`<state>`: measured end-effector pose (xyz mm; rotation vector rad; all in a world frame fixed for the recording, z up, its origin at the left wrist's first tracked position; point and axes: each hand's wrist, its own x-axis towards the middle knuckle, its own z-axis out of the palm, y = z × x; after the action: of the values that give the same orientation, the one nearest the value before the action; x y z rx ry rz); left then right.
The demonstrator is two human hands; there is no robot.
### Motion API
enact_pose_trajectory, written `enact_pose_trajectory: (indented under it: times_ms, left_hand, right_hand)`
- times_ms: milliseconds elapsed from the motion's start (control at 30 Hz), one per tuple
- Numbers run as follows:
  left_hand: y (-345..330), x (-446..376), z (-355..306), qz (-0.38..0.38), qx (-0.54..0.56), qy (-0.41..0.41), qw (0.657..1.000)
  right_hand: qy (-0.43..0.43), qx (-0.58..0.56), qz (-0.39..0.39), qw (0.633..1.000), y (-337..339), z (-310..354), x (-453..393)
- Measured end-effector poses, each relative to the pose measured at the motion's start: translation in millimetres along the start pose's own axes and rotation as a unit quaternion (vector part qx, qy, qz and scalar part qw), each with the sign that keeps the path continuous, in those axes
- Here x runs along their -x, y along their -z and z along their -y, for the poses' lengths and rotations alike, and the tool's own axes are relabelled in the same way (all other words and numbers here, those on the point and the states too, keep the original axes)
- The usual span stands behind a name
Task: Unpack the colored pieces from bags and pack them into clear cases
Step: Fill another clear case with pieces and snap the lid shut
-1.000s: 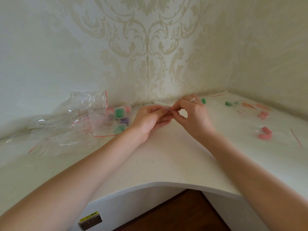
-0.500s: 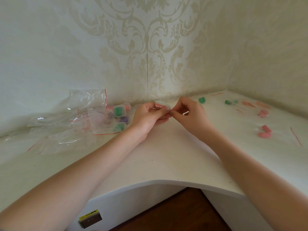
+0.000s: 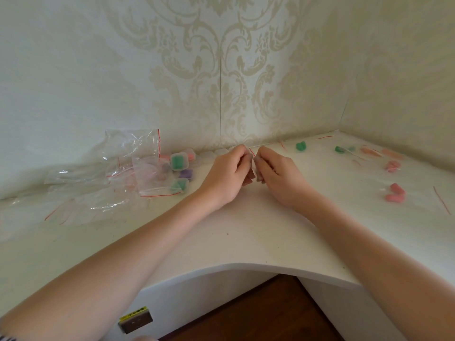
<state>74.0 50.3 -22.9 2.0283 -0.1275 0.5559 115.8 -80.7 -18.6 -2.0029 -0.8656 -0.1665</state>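
My left hand (image 3: 227, 174) and my right hand (image 3: 278, 175) meet at the middle of the white counter, both pinching a small clear zip bag (image 3: 253, 166) with a red strip at its top; what it holds is hidden by my fingers. Left of my hands lie clear cases filled with colour: a green one (image 3: 177, 161), a purple one (image 3: 186, 174) and another green one (image 3: 179, 185). Loose pieces lie to the right: green pieces (image 3: 300, 145), orange pieces (image 3: 368, 151) and pink pieces (image 3: 395, 193).
A heap of empty clear zip bags (image 3: 128, 153) with red strips spreads over the counter's left part. Patterned walls close the counter at the back and right. The counter's curved front edge (image 3: 236, 267) lies near me, with a dark floor below.
My hands have turned the small bag upright between them and drawn slightly toward the wall. The rest has not moved.
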Motion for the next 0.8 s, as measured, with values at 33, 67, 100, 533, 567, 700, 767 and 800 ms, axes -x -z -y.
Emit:
enact_pose_trajectory:
  times_ms: [33,67,100,533,567,700,767,800]
  left_hand:
    - [-0.1,0.7,-1.4,-0.005,0.002,0.003,1.000]
    - [-0.7,1.6,-3.0,-0.007,0.005,0.002,1.000]
    - [-2.0,2.6,-4.2,-0.006,0.008,-0.001,1.000]
    - [-5.9,8.8,-15.0,-0.026,0.052,-0.009,0.998]
    - [-5.7,8.8,-15.3,-0.022,0.061,-0.004,0.998]
    - [-5.6,7.4,-14.6,-0.024,0.074,0.011,0.997]
    - [-5.8,7.2,-14.1,-0.027,0.062,0.016,0.998]
    - [-5.9,7.2,-14.1,-0.027,0.051,0.016,0.998]
  right_hand:
    - [0.001,-0.002,-0.001,1.000,-1.5,0.7,0.2]
    - [0.005,-0.006,0.000,1.000,-2.9,1.9,0.6]
    - [0.011,-0.009,0.001,1.000,-4.0,3.4,1.2]
    - [0.020,-0.065,-0.043,0.997,-12.3,13.5,2.2]
    - [0.024,-0.056,-0.044,0.997,-12.7,12.2,1.9]
    - [0.036,-0.017,-0.068,0.997,-13.2,6.7,-1.0]
    - [0.042,-0.002,-0.077,0.996,-14.1,4.7,-2.0]
    - [0.044,0.009,-0.080,0.996,-14.7,3.9,-2.4]
